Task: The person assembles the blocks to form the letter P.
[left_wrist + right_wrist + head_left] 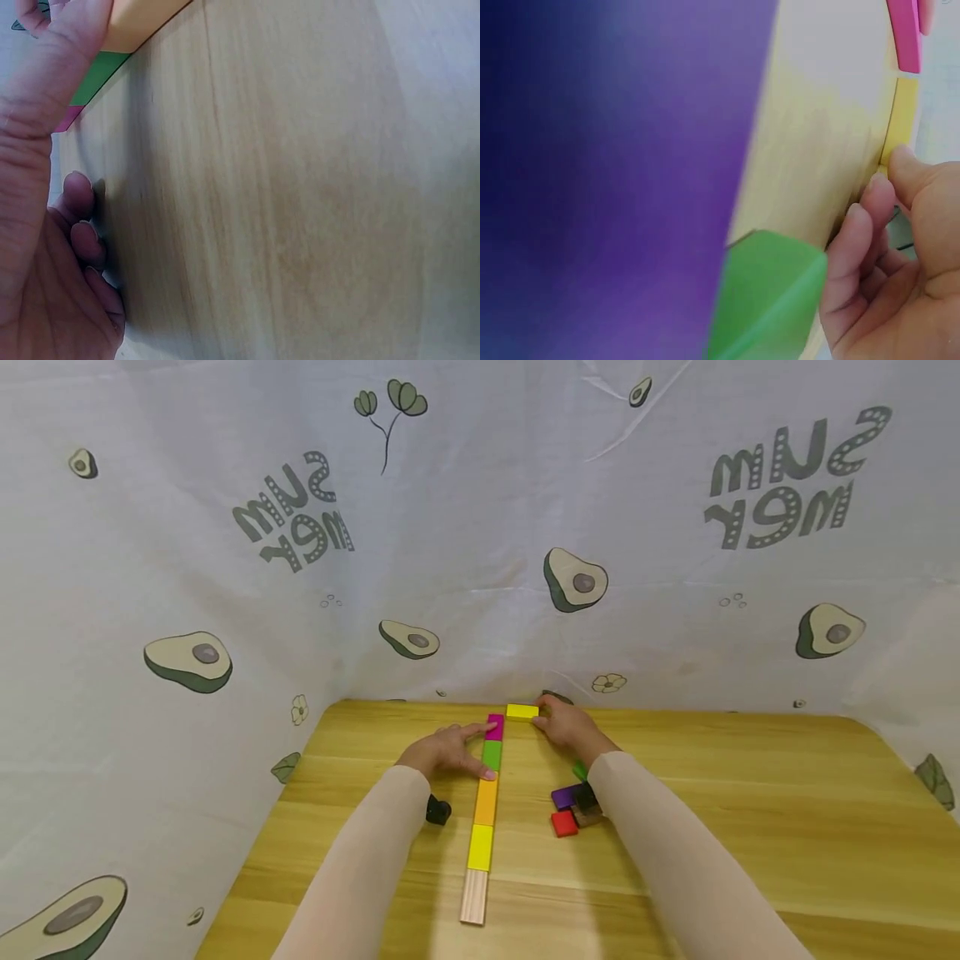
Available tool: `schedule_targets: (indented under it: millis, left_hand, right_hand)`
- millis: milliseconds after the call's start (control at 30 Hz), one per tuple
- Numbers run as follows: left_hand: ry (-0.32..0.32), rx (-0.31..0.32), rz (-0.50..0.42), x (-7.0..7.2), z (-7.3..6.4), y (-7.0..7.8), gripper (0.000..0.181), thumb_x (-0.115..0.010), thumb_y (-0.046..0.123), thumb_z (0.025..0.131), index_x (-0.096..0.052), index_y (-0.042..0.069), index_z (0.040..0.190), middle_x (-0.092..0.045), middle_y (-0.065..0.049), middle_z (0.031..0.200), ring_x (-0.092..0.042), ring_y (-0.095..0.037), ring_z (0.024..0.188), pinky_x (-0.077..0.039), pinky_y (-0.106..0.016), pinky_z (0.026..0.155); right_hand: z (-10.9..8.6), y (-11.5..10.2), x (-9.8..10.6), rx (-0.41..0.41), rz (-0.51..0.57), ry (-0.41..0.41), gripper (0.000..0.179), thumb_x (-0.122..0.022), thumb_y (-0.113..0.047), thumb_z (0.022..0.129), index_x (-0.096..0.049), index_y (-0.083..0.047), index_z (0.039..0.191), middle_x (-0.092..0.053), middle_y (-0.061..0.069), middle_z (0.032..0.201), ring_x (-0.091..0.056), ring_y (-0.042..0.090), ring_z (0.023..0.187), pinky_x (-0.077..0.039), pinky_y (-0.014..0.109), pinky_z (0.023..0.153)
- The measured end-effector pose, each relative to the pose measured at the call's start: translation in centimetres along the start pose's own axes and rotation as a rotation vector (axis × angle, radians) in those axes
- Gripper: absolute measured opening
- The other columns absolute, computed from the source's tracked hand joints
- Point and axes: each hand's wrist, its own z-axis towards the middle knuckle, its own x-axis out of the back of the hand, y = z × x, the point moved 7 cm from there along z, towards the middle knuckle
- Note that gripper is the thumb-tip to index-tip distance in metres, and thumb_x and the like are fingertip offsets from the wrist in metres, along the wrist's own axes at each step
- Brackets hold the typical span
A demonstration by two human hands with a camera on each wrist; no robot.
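A row of end-to-end blocks runs away from me: plain wood, yellow, orange, green and magenta. My left hand rests along its far half, index finger extended onto the magenta block and thumb touching near the orange-green joint. The other fingers are loosely bent in the left wrist view. At the row's far end, my right hand pinches a second yellow block by its right end. This block lies crosswise, close to the magenta one.
Under my right forearm is a loose group with a red block, a purple block, a brown block and a green block. A small black object sits by my left wrist. Printed white cloth hangs behind the wooden table.
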Motion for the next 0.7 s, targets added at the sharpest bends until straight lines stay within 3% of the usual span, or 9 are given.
schedule_targets:
  millis: [700]
  left_hand:
    - [-0.005, 0.019, -0.019, 0.00, 0.14, -0.09, 0.099, -0.082, 0.066, 0.074, -0.029, 0.050, 0.157, -0.016, -0.015, 0.172, -0.016, -0.039, 0.158, -0.023, -0.072, 0.121]
  right_hand:
    - [0.10, -0.62, 0.04, 0.005, -0.121, -0.033, 0.042, -0.044, -0.040, 0.109, -0.042, -0.020, 0.146, -0.058, 0.021, 0.147, -0.050, 0.049, 0.137, -0.040, 0.060, 0.115]
